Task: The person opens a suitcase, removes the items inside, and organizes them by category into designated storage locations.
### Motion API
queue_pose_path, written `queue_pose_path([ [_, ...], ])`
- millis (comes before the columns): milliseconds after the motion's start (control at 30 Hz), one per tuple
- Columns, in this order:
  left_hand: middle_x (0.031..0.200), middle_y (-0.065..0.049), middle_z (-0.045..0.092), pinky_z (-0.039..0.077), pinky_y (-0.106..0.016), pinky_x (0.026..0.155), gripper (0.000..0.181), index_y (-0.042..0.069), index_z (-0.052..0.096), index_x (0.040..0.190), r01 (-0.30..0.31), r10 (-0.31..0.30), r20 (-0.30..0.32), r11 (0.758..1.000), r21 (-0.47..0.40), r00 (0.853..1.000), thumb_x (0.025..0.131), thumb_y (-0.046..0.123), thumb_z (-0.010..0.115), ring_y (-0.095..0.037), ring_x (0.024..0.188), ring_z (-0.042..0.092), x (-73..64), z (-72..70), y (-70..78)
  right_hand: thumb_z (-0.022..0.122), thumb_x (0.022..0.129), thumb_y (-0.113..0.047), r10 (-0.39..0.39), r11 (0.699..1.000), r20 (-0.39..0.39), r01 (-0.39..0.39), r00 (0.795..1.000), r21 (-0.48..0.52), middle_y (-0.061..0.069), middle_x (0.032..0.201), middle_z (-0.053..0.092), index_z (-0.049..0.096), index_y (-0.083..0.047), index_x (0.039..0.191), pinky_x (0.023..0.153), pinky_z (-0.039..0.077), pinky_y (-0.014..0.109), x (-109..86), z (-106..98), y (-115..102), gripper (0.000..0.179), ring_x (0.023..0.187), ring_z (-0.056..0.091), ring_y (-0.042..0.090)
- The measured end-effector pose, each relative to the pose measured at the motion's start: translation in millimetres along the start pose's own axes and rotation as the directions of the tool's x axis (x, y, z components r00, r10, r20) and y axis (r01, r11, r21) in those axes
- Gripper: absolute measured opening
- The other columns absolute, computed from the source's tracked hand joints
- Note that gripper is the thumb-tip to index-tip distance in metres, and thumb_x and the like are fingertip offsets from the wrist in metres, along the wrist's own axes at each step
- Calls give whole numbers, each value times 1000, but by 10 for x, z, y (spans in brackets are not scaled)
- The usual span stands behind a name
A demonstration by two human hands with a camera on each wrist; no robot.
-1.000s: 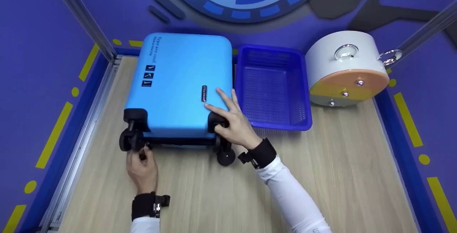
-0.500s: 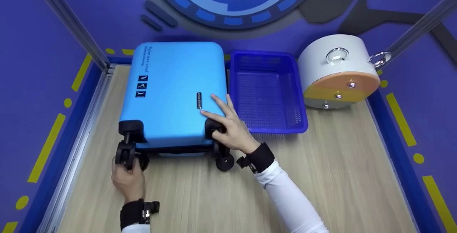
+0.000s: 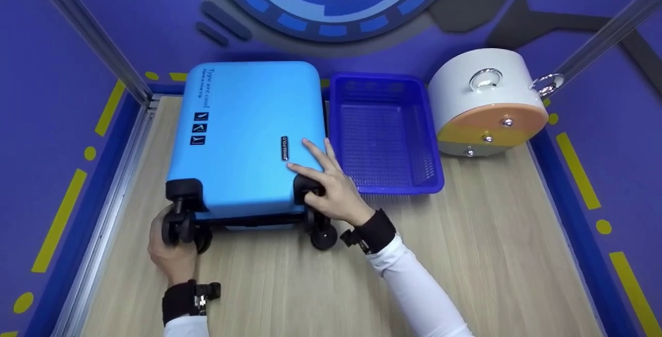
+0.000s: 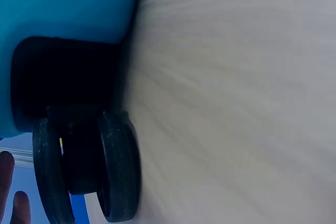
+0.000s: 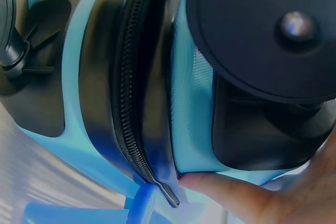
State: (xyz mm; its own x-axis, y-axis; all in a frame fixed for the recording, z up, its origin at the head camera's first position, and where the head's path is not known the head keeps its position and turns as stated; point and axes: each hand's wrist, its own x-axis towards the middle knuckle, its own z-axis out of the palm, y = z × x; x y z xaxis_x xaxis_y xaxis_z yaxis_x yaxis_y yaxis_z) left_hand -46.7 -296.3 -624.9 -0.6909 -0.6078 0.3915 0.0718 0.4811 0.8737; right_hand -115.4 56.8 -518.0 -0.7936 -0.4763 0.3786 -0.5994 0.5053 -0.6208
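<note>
My left hand (image 3: 173,257) has shifted left, beside the near-left wheel (image 3: 170,230), grip unclear; my right hand (image 3: 339,192) lies spread on the case (image 3: 243,120), whose length runs far.

Blue mesh basket (image 3: 377,143) over there, white rounded box (image 3: 486,98) right beside it, three-colour front (image 3: 499,117), silver knobs (image 3: 487,138); wood-grain surface (image 3: 465,244) beneath; purple walls (image 3: 46,125), yellow dashes (image 3: 59,221).
</note>
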Motion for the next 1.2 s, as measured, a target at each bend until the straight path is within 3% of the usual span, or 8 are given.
queue_pose_path([
  [133, 122, -2, 74, 41, -16, 97, 44, 7, 73, 125, -1, 2, 33, 1000, -20, 999, 83, 4, 84, 9, 113, 58, 65, -14, -8, 63, 85, -13, -1, 1000, -2, 1, 1000, 0, 7, 173, 20, 59, -28, 149, 51, 44, 24, 5, -7, -8, 67, 156, 1, 52],
  [300, 109, 13, 73, 43, -15, 90, 32, -7, 71, 114, -7, 21, 95, 989, -146, 995, 83, -9, 78, 7, 98, 62, 152, -14, 66, 63, 85, -16, 12, 1000, -7, -12, 1000, -13, 5, 173, 20, 59, -30, 149, 62, 55, 33, 6, -41, -11, 66, 155, 4, 53],
  [400, 107, 13, 72, 47, -15, 85, 17, -14, 67, 99, 117, -64, 160, 929, -352, 985, 83, -21, 68, 0, 94, 63, 218, 0, 71, 62, 85, -17, 22, 1000, -3, -22, 1000, -8, 4, 173, 19, 58, -30, 150, 59, 51, 28, -2, -52, 3, 66, 156, 2, 51],
  [500, 107, 4, 74, 51, -18, 82, 14, -12, 68, 96, 271, -170, 231, 800, -535, 958, 91, -21, 59, -8, 93, 65, 287, 18, -24, 62, 86, -17, 15, 1000, -1, -15, 1000, -5, 5, 173, 20, 58, -29, 150, 53, 44, 23, -12, -44, 18, 66, 156, 2, 51],
  [633, 107, 17, 71, 48, -15, 82, 13, -9, 70, 105, 202, -128, 233, 924, -326, 964, 100, -7, 58, 2, 92, 63, 375, 19, -37, 62, 85, -17, 0, 1000, -10, 0, 1000, -2, 7, 173, 21, 59, -28, 150, 48, 41, 21, -17, -29, 29, 65, 155, 4, 55],
  [700, 105, 26, 66, 43, -14, 81, 11, -9, 69, 107, 90, -58, 209, 985, -144, 976, 99, -4, 61, 7, 89, 59, 423, 15, 23, 62, 86, -17, 3, 1000, -10, -3, 1000, 4, 6, 173, 21, 58, -29, 150, 48, 40, 21, -16, -29, 27, 65, 155, 4, 54],
  [900, 94, 24, 66, 39, -19, 73, 19, -13, 68, 110, 51, -18, 248, 991, -128, 969, 99, -2, 58, 0, 76, 53, 575, -3, 234, 62, 87, -19, 16, 1000, -5, -16, 1000, 17, 3, 173, 20, 58, -31, 150, 46, 40, 21, -13, -27, 8, 65, 157, 2, 50],
  [1200, 83, 25, 65, 44, -15, 67, 20, -7, 72, 110, 130, -106, 289, 989, -64, 951, 101, 7, 61, 1, 74, 60, 720, 40, 142, 62, 85, -17, 16, 1000, -8, -16, 1000, 21, 4, 173, 21, 59, -29, 149, 48, 42, 22, -11, -19, 4, 65, 157, 2, 50],
])
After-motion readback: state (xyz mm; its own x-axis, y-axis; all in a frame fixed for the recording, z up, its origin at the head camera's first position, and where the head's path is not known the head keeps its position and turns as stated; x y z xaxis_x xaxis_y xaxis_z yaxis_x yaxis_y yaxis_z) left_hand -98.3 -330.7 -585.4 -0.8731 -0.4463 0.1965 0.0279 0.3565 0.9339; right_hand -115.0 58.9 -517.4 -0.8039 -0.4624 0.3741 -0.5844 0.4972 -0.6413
